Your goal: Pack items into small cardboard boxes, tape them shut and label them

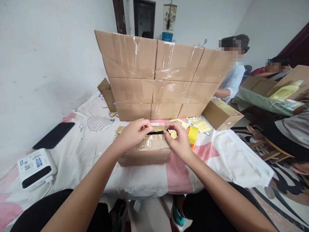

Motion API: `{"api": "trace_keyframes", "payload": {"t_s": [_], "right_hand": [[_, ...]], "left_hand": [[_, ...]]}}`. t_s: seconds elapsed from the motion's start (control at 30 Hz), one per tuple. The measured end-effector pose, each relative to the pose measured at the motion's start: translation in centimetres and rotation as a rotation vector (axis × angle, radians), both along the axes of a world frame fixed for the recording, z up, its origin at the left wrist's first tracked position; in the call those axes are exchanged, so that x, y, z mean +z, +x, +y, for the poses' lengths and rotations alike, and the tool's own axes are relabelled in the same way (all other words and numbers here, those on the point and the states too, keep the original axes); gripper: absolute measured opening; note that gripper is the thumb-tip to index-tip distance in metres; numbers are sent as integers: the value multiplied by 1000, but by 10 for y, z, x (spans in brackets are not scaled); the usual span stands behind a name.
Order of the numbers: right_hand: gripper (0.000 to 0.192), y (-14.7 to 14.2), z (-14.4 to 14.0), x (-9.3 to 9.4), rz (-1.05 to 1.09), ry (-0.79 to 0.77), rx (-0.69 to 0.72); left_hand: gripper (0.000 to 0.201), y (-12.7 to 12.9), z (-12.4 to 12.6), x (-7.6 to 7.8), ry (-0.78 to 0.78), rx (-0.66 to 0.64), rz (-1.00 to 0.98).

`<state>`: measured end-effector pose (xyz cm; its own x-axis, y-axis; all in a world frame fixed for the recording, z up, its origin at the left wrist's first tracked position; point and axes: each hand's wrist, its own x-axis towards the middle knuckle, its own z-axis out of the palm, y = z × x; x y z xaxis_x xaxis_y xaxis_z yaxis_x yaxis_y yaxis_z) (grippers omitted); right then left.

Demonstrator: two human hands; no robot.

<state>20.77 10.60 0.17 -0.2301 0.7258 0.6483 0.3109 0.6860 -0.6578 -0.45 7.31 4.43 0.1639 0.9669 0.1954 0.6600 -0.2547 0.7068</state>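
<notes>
Close in front of me a small cardboard box (145,158) lies on the cloth-covered table. Shiny clear tape covers part of its top, and a dark gap shows along the far side. There a raised cardboard flap (158,128) is pinched between my two hands. My left hand (134,133) has its fingers curled on the flap's left part. At its right end, my right hand (178,138) grips with thumb and fingers. Just right of the box stands a yellow tape roll (193,134) with an orange part, partly behind my right hand.
Behind the box rises a wall of stacked, taped cartons (170,91). A single carton (222,114) sits to its right, an open box (107,93) to its left. A black phone-like slab (54,135) and a white device (36,169) lie left. People sit at the right.
</notes>
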Motion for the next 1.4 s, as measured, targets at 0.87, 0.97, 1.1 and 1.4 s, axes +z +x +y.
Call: {"api": "trace_keyframes", "payload": {"t_s": [0.87,0.97,1.1,1.4], "right_hand": [[19,15,3,-1,-185,24,179],[19,13,3,-1,-207,5,176],[10,21,3,-3,-160,16,136],[73,121,41,-29,208,-469,-625]], "left_hand": [[43,11,23,15,-331,223,-186],[44,8,23,7,-274,210,-184],[36,5,16,4,-234,102,-136],[10,17,7,0,-160,156,281]]}}
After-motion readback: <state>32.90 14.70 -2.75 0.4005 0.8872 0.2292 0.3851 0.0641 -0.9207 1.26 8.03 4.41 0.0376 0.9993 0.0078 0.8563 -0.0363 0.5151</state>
